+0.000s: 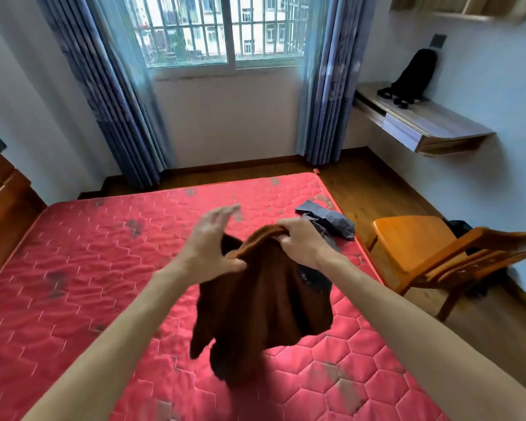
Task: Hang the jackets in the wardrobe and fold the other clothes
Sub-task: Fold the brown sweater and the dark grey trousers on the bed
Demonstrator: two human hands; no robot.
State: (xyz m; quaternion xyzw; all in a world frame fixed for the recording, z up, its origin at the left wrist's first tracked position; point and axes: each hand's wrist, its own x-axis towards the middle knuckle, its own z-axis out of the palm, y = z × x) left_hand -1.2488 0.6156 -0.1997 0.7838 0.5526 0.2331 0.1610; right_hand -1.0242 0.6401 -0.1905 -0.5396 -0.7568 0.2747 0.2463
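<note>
A brown garment [264, 302] hangs in the air above the red quilted mattress [82, 268]. My right hand [301, 241] grips its bunched top edge. My left hand [213, 238] is at the garment's left top corner, thumb pressed against the cloth and fingers spread straight and blurred. A grey-blue garment [331, 220] lies crumpled on the mattress near its right edge, partly hidden behind my right hand and the brown cloth.
An orange wooden chair [422, 247] stands to the right of the bed with dark clothing [459, 227] behind it. A wall-mounted desk [431, 123] holds a black backpack [416, 74]. A dark wooden headboard [3, 202] is at the left. Window and blue curtains ahead.
</note>
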